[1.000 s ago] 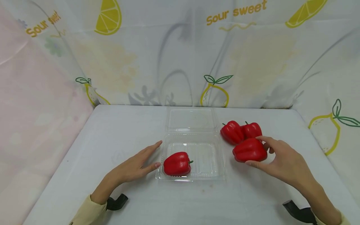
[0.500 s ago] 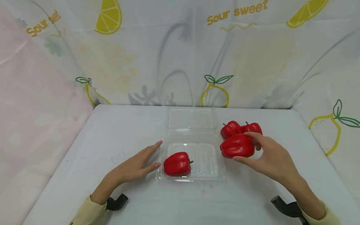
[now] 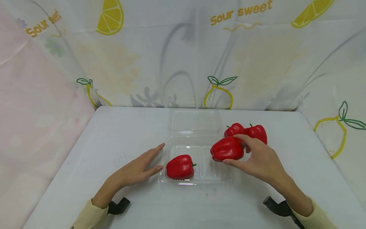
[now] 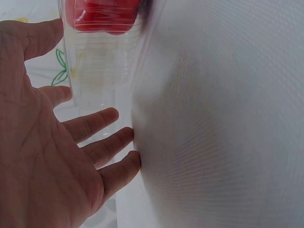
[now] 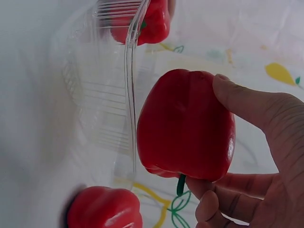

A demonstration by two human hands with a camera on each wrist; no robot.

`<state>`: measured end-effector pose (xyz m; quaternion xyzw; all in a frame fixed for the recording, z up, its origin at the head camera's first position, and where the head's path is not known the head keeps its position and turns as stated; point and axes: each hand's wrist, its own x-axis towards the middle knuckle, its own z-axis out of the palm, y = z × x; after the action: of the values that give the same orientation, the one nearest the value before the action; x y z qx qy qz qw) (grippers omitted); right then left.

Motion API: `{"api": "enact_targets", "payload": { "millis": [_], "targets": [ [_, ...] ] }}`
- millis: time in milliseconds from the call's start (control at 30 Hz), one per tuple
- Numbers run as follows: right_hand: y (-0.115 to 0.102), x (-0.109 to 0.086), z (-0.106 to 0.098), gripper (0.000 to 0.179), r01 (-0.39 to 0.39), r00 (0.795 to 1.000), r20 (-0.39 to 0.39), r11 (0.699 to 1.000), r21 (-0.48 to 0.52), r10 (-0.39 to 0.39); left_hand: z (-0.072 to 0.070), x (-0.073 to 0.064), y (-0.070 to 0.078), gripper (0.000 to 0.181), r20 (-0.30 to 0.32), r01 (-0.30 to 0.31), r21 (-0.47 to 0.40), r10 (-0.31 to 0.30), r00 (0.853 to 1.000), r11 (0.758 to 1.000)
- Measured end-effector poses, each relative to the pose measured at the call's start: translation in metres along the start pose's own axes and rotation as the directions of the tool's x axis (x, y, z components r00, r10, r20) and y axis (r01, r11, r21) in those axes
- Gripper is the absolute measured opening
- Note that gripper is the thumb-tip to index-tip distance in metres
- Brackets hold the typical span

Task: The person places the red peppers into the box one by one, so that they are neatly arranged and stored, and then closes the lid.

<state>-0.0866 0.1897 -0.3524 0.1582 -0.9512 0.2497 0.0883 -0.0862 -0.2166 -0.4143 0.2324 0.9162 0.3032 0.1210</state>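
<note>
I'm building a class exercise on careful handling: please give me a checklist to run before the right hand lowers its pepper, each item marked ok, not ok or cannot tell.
1. Right hand grips the held pepper with thumb and fingers: ok.
2. Lid of the clear container is folded back: ok.
3. Packed pepper leaves space on its right: ok.
4. All of the held pepper is over the opening: not ok; in the head view it straddles the right edge.
5. Left hand steadies the clear container: cannot tell; it is at the left edge, contact unclear.
</note>
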Motion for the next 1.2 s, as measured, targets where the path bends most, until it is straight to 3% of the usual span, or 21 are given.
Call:
{"api": "enact_targets", "payload": {
  "millis": [500,1200],
  "targets": [
    [-0.015,0.004,0.019,0.077,0.073,0.997,-0.01,0.997,-0.009,-0.073,0.001,-0.001,0.0,0.078,-0.002,0.002,0.001,-0.002,1.0,1.0],
    [-0.03,-0.005,0.051,0.076,0.089,0.996,0.029,0.992,-0.087,-0.087,0.0,0.0,0.0,0.078,0.001,0.01,0.007,-0.01,1.0,1.0]
  ]
}}
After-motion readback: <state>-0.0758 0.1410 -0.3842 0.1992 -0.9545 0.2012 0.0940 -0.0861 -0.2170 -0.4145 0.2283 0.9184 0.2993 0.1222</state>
